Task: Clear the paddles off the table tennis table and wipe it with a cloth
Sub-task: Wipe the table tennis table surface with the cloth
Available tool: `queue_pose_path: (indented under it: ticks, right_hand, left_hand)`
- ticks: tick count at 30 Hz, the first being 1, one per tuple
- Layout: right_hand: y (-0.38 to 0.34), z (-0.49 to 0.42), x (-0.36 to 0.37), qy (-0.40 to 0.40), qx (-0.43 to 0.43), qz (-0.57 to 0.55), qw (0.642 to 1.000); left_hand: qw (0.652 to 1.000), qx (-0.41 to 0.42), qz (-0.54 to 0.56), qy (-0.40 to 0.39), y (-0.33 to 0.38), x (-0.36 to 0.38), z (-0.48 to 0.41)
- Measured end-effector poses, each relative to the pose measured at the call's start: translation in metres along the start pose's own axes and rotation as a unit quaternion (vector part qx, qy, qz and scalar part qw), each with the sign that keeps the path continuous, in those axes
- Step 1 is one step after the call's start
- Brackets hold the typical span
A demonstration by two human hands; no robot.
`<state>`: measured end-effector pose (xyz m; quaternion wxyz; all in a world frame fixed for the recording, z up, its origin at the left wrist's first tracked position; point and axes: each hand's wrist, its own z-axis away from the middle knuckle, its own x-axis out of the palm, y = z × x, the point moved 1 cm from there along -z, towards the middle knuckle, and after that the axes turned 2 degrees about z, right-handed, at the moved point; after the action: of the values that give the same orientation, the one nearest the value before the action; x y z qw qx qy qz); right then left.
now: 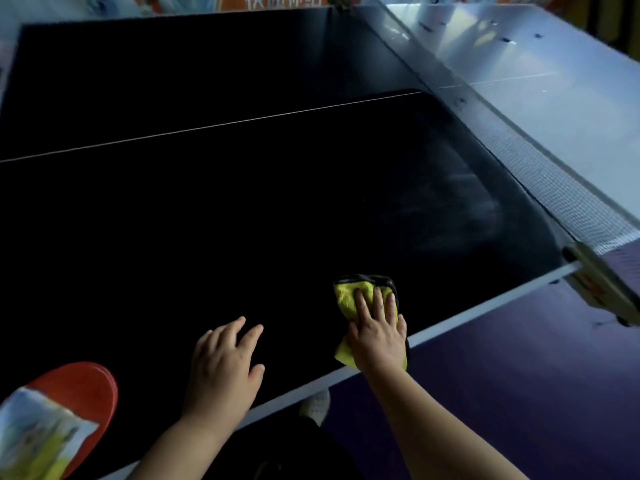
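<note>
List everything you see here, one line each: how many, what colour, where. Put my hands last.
table tennis table: one, dark top with white lines, fills the view
net: one, white mesh, across the table at right
net post: one, pale, clamped at the near right edge
cloth: one, yellow with dark trim, on the table near its near edge
paddle: at least one, red, bottom left on the table
packet: one, white and yellow, blurred, overlapping the paddle
floor: purple, right of the table
left hand: one, flat on the bare table, holding nothing
right hand: one, pressing flat on the cloth
</note>
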<state>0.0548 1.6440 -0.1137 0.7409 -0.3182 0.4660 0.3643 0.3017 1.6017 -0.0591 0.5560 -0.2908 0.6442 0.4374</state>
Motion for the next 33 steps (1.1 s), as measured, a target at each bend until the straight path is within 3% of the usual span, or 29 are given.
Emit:
queue_pose_path:
  ticks: [6, 11, 19, 22, 27, 33]
  right_hand:
    - [0.071, 0.038, -0.02, 0.001, -0.008, -0.007, 1.0]
    - [0.157, 0.063, -0.048, 0.069, 0.034, -0.119, 0.99]
    - [0.351, 0.102, -0.12, 0.157, 0.016, -0.211, 0.965]
    - [0.416, 0.111, -0.148, 0.2, 0.019, -0.238, 0.95]
    - [0.496, 0.105, -0.188, 0.267, 0.005, -0.268, 0.926]
    - [0.549, 0.058, -0.232, 0.362, -0.037, -0.254, 0.896]
  left_hand:
    - [0.999, 0.036, 0.003, 0.001, 0.058, -0.014, 0.008]
    - [0.997, 0.067, 0.022, -0.002, 0.137, -0.009, -0.003]
    - [0.978, 0.181, 0.103, -0.003, 0.382, 0.035, -0.041]
    - [0.966, 0.213, 0.144, -0.044, 0.482, 0.046, -0.047]
    - [0.939, 0.152, 0.291, -0.098, 0.604, 0.053, -0.064]
    - [0.923, 0.124, 0.35, -0.101, 0.674, 0.053, -0.129]
